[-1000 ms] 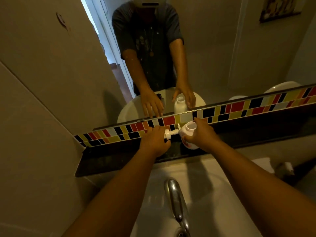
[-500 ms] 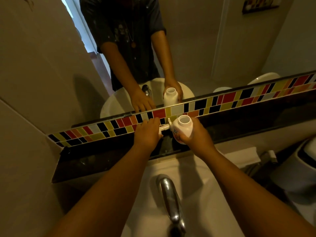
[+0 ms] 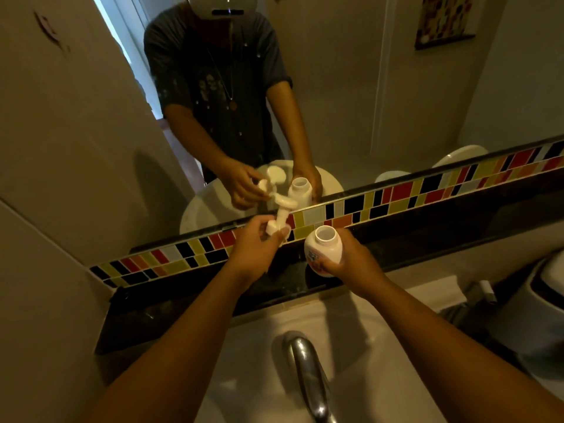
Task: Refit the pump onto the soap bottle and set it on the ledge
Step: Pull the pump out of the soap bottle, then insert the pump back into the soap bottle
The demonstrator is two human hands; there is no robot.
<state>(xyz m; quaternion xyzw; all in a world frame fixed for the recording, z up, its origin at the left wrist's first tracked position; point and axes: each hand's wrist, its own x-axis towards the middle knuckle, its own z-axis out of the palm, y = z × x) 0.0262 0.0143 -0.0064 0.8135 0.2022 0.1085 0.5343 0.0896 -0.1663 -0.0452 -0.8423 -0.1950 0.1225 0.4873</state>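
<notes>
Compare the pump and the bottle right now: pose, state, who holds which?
The pump is in the left hand, lifted and tilted; the soap bottle is in the right hand, roughly upright. The pump is slim; the bottle is squat, open-mouthed and labelled. Both are white, apart, and above the ledge.

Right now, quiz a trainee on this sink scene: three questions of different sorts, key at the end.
1. True or false: the white plastic pump is already screwed onto the white soap bottle.
2. Which hand holds the bottle? A) left hand B) right hand
3. Fill in: the bottle's neck is ____ (open/capped).

Key: 1 false; the left hand holds the pump apart from the bottle. 2 B. 3 open.
</notes>
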